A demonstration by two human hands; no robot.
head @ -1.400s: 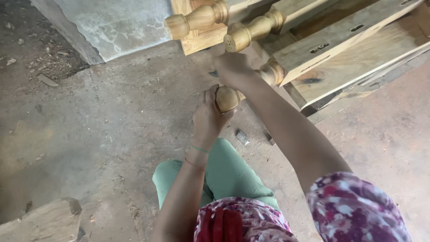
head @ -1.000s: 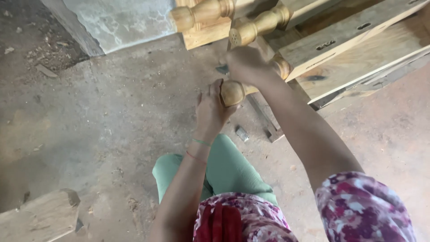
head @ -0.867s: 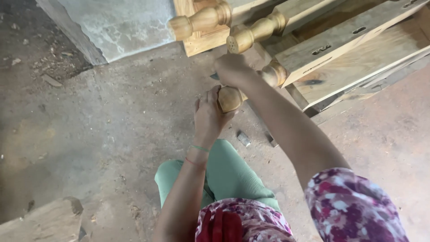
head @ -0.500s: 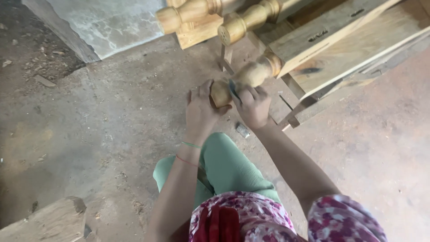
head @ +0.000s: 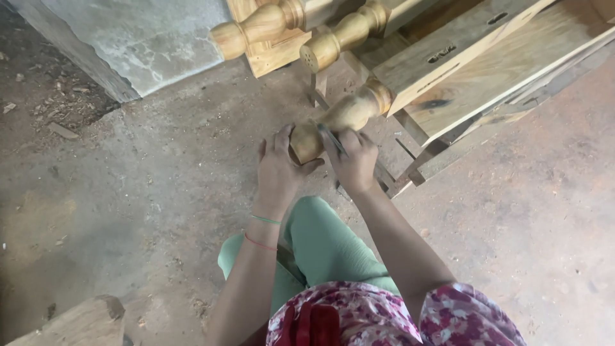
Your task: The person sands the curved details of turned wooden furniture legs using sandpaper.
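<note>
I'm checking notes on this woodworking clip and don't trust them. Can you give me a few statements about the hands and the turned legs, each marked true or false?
1. The left hand cups the rounded end of the lowest turned wooden leg. True.
2. The right hand rests on the concrete floor, away from the wood. False: it lies on the same leg end, beside the left hand, pressing a thin dark strip against it; what the strip is cannot be told.
3. Two more turned legs stick out above the one being handled. True.
4. Thin bands circle the left wrist. True.
5. The legs are painted blue. False: they are bare, light-coloured wood.
</note>
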